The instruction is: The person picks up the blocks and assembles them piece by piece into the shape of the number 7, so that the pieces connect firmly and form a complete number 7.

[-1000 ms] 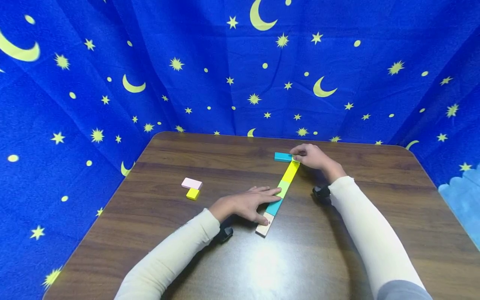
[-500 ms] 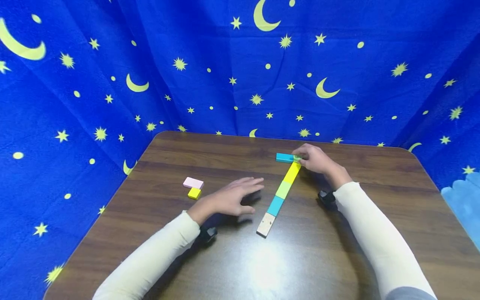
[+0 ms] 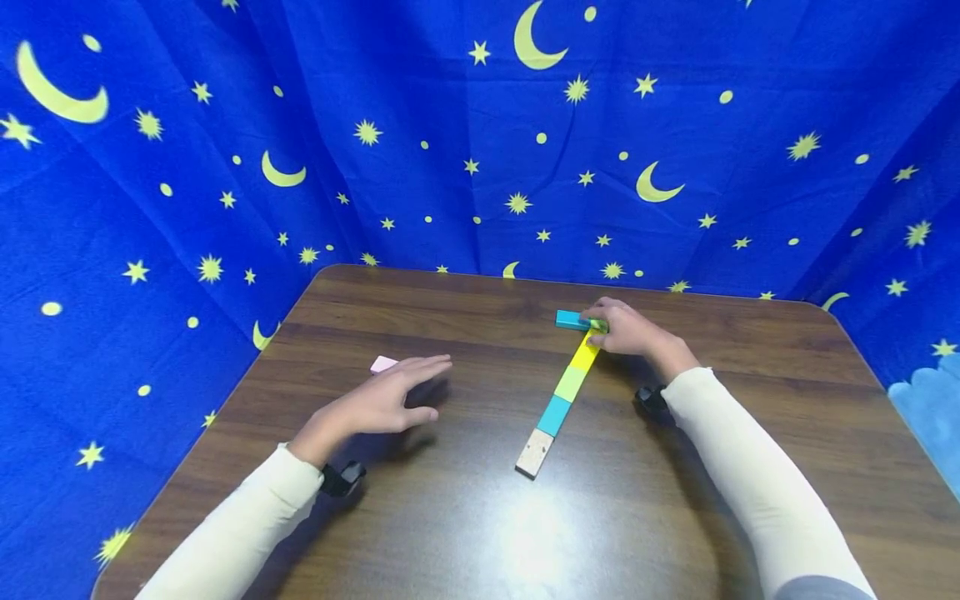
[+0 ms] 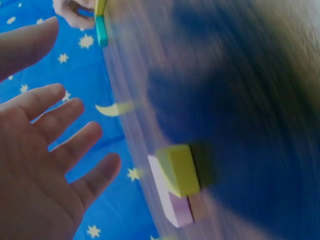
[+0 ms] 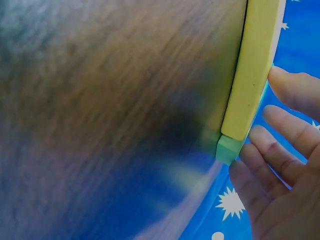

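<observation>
In the head view a row of flat blocks runs diagonally: a pale wooden block [image 3: 534, 454], a teal block [image 3: 555, 414], a light green block [image 3: 570, 384] and a yellow block [image 3: 583, 358]. A blue-teal block [image 3: 568, 319] lies crosswise at the far end, beside a small green block [image 5: 229, 148]. My right hand [image 3: 633, 331] rests at that corner, its fingers touching the blocks. My left hand [image 3: 378, 402] hovers over the table with fingers spread, holding nothing. Below it are a pink block [image 4: 176, 210] and a short yellow block [image 4: 179, 170]; the hand hides the latter in the head view.
The brown wooden table [image 3: 465, 517] has a bright glare spot near its front. A blue curtain [image 3: 420, 183] with moons and stars stands behind and at the sides. Each wrist wears a black camera, such as the left one [image 3: 345, 479].
My left hand has lifted off the row and moved left to above the pink and yellow blocks. My right hand has stayed at the far corner, its fingers shifting slightly over the blocks.
</observation>
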Motion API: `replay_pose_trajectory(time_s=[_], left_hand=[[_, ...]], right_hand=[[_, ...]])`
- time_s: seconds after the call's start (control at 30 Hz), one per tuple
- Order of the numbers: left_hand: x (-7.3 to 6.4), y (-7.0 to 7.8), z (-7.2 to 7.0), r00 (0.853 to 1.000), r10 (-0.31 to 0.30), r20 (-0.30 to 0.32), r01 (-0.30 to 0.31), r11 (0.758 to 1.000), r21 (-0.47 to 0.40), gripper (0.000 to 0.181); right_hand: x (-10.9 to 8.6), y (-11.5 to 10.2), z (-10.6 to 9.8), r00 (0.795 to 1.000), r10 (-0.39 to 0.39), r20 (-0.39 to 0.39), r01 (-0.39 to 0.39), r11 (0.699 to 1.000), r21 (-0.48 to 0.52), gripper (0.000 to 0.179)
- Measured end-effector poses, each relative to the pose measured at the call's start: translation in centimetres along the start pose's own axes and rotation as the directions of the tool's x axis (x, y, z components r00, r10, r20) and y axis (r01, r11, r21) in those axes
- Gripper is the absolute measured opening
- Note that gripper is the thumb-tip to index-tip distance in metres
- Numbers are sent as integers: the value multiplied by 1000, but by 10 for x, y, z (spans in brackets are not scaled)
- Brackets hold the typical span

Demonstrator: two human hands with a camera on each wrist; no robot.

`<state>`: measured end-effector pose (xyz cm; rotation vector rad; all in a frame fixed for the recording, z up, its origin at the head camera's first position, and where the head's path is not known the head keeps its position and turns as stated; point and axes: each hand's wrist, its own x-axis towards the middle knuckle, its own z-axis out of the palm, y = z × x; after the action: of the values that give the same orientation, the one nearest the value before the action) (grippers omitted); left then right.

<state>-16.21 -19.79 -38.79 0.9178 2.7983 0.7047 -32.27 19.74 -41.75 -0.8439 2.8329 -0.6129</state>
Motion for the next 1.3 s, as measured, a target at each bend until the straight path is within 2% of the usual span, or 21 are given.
replay_pose_trajectory(time_s=[0.17,0.33,0.53,0.7,0.93,1.1,1.3], left_hand=[[-2,-16,-2,998,-59,-28,58,998,-29,69],[2,-37,-3,990,-129,-59,126,991,-55,65],[9,-63,-6,975,-168,-146,173,985,23,55],[9,-77,-6,970,-187,-157,201,977,78,48],[2,-90,-6,980,-159,-121,174,976,128,32],[-1,-94,-7,975,-198,-99,212,964,161,32],[-1,-96,-7,976,-184,-114,201,966,160,31]], right_hand=[[-1,0,2,999,14,34,-14,1000,-12,46],[-2,1,3,999,23,40,-22,1000,-9,44],[-1,3,2,999,38,33,-38,999,7,45],[0,1,3,997,54,49,-55,998,26,46],[-1,2,5,998,47,37,-48,999,16,46],[-1,1,4,998,51,44,-51,999,16,46],[-3,-1,3,998,42,39,-43,999,6,46]])
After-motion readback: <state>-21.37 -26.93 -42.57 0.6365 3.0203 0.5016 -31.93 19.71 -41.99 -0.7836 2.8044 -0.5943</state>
